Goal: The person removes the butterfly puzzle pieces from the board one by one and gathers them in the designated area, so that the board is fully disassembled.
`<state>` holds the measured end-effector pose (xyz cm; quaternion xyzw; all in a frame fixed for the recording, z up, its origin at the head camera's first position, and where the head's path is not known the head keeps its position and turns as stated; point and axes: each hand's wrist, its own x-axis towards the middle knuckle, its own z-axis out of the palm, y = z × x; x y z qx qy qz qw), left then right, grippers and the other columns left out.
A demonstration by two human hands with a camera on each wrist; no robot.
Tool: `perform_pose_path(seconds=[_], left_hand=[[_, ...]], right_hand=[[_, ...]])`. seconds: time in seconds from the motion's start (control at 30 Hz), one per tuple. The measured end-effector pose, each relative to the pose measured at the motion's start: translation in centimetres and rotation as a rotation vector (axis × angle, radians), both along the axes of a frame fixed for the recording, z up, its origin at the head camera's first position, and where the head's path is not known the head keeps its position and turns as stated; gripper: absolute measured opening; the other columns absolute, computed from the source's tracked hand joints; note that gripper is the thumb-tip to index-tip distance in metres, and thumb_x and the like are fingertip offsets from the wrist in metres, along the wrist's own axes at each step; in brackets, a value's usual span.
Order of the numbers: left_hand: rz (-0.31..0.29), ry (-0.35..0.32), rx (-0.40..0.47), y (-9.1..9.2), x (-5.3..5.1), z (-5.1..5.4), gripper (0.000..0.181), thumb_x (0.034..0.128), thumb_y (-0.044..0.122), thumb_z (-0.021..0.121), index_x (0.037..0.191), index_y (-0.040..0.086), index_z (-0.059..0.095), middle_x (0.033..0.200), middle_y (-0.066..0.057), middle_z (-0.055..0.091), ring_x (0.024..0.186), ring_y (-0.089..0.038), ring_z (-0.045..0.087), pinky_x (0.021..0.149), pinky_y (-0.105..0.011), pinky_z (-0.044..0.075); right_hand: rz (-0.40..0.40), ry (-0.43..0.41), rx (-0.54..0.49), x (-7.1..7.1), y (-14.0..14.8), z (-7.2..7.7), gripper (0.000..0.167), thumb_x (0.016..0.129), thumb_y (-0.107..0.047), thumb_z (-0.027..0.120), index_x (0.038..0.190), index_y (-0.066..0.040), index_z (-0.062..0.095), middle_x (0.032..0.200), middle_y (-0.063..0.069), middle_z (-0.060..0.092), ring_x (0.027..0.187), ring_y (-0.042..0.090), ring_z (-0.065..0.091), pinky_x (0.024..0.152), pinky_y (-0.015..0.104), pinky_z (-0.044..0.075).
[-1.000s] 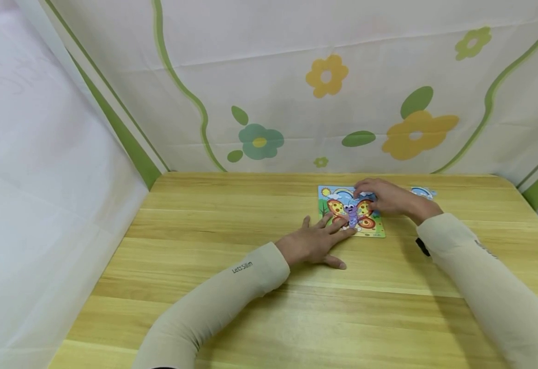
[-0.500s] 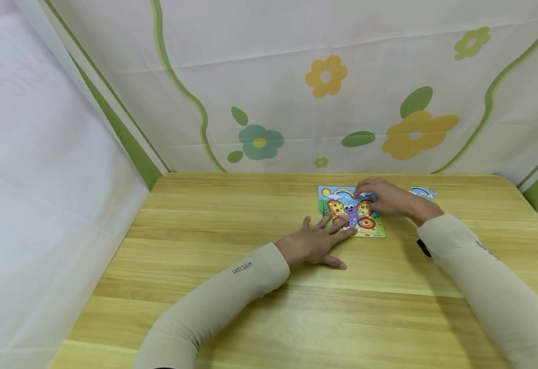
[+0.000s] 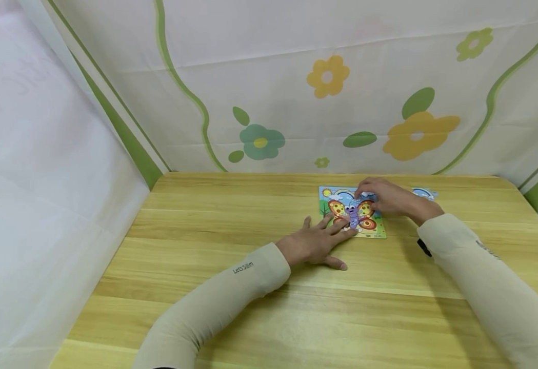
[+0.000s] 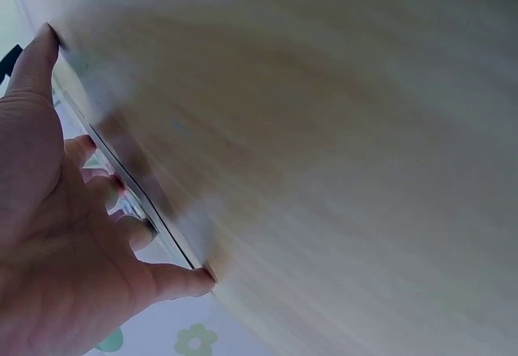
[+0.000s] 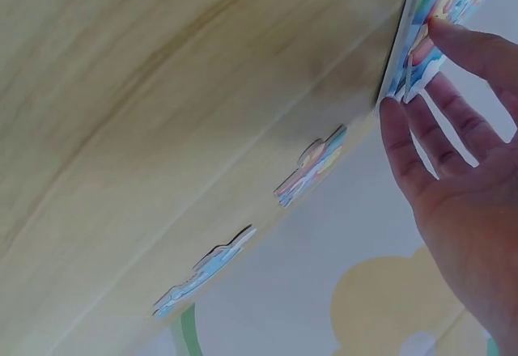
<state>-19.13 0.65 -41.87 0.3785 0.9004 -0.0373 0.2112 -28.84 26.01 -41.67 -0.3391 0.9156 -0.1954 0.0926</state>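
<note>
A butterfly jigsaw puzzle (image 3: 376,228) lies flat near the table's back edge, with a sun, rainbow and trees around the butterfly. My left hand (image 3: 315,243) rests with spread fingers on its lower left part; in the left wrist view the fingertips meet the puzzle's edge and the table. Over the upper right part, my right hand (image 3: 386,197) pinches a blue puzzle piece (image 5: 422,73) between thumb and fingers. That piece stands slightly tilted against the puzzle in the right wrist view. The right fingers hide part of the puzzle's top right corner.
A loose blue rainbow piece (image 3: 423,193) lies right of the puzzle, behind the right wrist. The right wrist view shows two loose pieces: a multicoloured one (image 5: 314,167) and a blue one (image 5: 206,271). A flower-printed curtain (image 3: 269,92) hangs along the back edge of the wooden table (image 3: 213,225).
</note>
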Motion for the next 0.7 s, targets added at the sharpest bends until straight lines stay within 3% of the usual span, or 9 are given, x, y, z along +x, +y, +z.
perform_pose_path(seconds=[0.4,0.6,0.7], left_hand=[[0.004,0.009,0.011,-0.05,0.06,0.15,0.087,0.1001,0.072,0.045,0.169,0.041,0.002,0.179,0.010,0.000,0.166,-0.023,-0.004,0.129,-0.063,0.018],[0.003,0.006,0.012,-0.07,0.08,0.13,0.087,0.1003,0.072,0.045,0.169,0.041,0.002,0.179,0.010,0.000,0.166,-0.023,-0.004,0.128,-0.064,0.019],[0.005,0.005,0.012,-0.07,0.11,0.14,0.087,0.1002,0.072,0.045,0.169,0.041,0.002,0.179,0.010,0.000,0.166,-0.023,-0.004,0.128,-0.064,0.018]], right_hand=[[-0.019,0.026,0.031,-0.36,0.05,0.34,0.023,0.091,0.006,0.072,0.109,-0.008,0.078,0.127,0.025,0.066,0.122,0.050,0.058,0.115,0.077,0.026],[-0.020,0.053,0.048,-0.36,0.12,0.22,0.023,0.091,0.005,0.073,0.109,-0.008,0.078,0.125,0.023,0.067,0.121,0.048,0.060,0.115,0.076,0.026],[-0.025,0.059,0.037,-0.22,0.17,0.37,0.024,0.092,0.005,0.071,0.111,-0.007,0.078,0.125,0.023,0.067,0.120,0.047,0.060,0.111,0.073,0.036]])
